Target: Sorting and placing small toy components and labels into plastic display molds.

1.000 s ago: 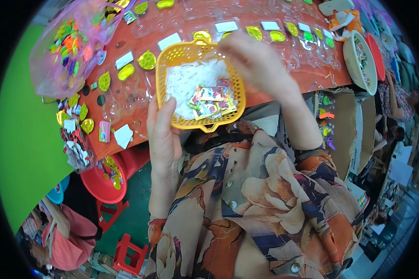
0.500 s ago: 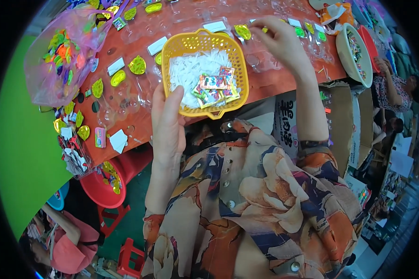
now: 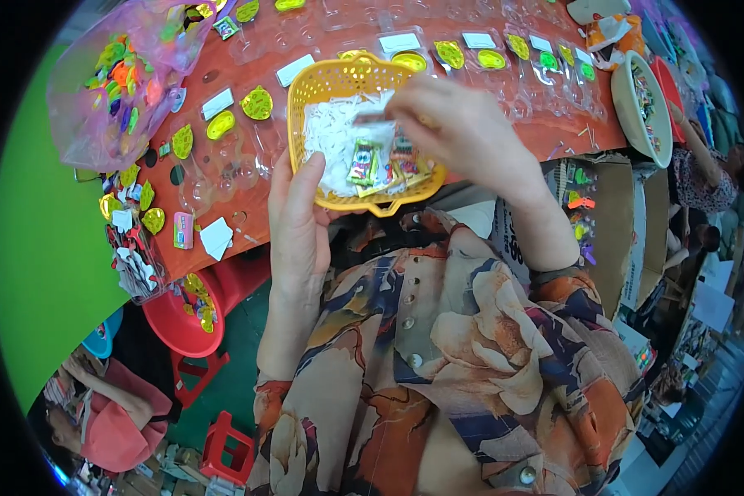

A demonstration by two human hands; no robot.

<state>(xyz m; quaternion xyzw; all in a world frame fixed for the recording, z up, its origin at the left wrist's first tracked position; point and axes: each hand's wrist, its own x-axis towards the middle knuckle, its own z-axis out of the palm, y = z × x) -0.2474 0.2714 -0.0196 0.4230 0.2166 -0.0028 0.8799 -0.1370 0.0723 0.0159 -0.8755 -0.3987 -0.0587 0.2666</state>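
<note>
My left hand [image 3: 296,202] grips the near left side of a yellow plastic basket [image 3: 299,87], thumb over the rim. Inside lie many small white slips [image 3: 326,136] and several colourful small packets, a green one [image 3: 362,162] among them. Over the basket's right part is my right hand [image 3: 463,124], fingers pinched together. A thin blurred thing shows at its fingertips, too smeared to name. The hand hides part of the basket. Beyond it, clear plastic blister trays [image 3: 504,80] cover the red table, several holding yellow-green egg-shaped pieces [image 3: 449,54] and white cards [image 3: 399,42].
A pink see-through bag of bright toys [image 3: 116,124] sits at the far left. At right stands a cream basin [image 3: 623,116] of small packets. Left of me are a red basin [image 3: 169,322] and a red stool [image 3: 227,450]. An open cardboard box [image 3: 608,219] is at right. Other people sit nearby.
My right hand has come from above the trays back over the basket. The packets in the basket lie differently, with a green one now uppermost. My left hand keeps its grip on the basket.
</note>
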